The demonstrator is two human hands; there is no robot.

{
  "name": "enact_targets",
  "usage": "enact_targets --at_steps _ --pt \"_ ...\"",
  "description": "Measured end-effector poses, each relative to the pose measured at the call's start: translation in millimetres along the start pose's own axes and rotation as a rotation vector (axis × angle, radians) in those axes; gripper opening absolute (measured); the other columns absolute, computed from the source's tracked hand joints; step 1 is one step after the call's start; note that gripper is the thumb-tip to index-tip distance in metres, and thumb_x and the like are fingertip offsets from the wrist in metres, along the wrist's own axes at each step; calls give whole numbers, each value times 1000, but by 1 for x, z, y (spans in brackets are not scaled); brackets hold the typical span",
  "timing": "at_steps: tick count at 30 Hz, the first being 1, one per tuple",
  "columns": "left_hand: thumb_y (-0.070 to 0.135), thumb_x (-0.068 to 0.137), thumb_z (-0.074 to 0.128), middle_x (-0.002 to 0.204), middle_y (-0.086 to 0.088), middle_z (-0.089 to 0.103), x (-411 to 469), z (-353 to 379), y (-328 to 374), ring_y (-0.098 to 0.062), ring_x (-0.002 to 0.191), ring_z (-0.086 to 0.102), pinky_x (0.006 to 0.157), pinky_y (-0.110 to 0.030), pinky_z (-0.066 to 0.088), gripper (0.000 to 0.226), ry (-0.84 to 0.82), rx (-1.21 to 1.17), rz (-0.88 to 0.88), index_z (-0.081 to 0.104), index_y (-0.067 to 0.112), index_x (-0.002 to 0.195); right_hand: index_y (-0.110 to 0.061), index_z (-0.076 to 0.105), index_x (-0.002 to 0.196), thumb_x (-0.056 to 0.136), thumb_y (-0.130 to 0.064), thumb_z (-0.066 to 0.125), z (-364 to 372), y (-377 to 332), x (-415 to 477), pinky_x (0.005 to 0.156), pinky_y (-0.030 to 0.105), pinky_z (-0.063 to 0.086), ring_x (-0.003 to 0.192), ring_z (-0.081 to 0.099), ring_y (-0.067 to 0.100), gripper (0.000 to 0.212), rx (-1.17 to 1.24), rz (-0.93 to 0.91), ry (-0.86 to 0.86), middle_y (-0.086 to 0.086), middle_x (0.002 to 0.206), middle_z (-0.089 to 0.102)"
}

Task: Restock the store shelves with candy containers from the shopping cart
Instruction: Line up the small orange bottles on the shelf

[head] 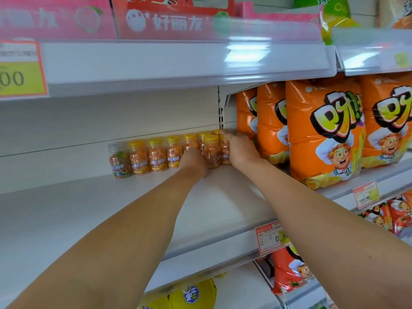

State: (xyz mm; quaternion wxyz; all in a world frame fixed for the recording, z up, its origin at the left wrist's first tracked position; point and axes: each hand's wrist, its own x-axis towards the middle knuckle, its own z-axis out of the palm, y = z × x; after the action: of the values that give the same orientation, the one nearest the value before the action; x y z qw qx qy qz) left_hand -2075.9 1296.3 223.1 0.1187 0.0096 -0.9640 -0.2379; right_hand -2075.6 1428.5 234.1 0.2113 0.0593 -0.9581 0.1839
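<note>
A row of small clear candy bottles (156,156) with yellow caps and orange sweets stands at the back of a white shelf (111,208). At its left end is a bottle with a clear cap (118,160). My left hand (193,161) grips the lower part of one yellow-capped bottle (211,148), which stands just in front of the row. My right hand (242,150) is at the row's right end, fingers wrapped behind the last bottle (225,152) and over its cap. The shopping cart is out of view.
Big orange snack bags (323,134) stand tight against the right of the bottles. The upper shelf's edge (156,63) hangs low overhead, with pink boxes (169,21) on it. Price tags (270,238) hang on the front rail. Red and yellow bags sit on the shelves below.
</note>
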Motion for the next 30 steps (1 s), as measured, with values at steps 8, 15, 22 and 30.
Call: enact_targets --at_steps 8,15,22,30 --pt "9 83 61 75 -8 64 -51 -38 10 -20 68 66 71 -30 57 10 -158 3 -6 54 6 76 -11 50 131 90 -7 54 -48 -11 -55 101 36 42 119 50 29 42 114 16 -26 13 129 53" --pt "24 95 54 79 6 62 -206 -59 -3 -8 72 55 57 -5 37 25 172 -252 379 67 14 77 -6 63 89 88 -16 62 -77 -3 -190 71 28 41 78 56 17 10 297 -106 97 2 84 62" --pt "42 91 54 66 0 58 -328 -5 -41 -10 66 52 55 -14 33 45 -152 -381 456 65 5 68 -14 53 83 91 -26 61 -38 39 -333 54 23 32 66 50 10 16 262 -3 -226 -1 81 60" --pt "29 93 57 81 6 61 -391 118 -92 -11 80 58 67 -25 42 18 -589 -236 194 62 16 81 -14 44 101 90 -26 56 85 104 -472 72 33 45 87 59 24 20 286 462 -647 5 89 55"
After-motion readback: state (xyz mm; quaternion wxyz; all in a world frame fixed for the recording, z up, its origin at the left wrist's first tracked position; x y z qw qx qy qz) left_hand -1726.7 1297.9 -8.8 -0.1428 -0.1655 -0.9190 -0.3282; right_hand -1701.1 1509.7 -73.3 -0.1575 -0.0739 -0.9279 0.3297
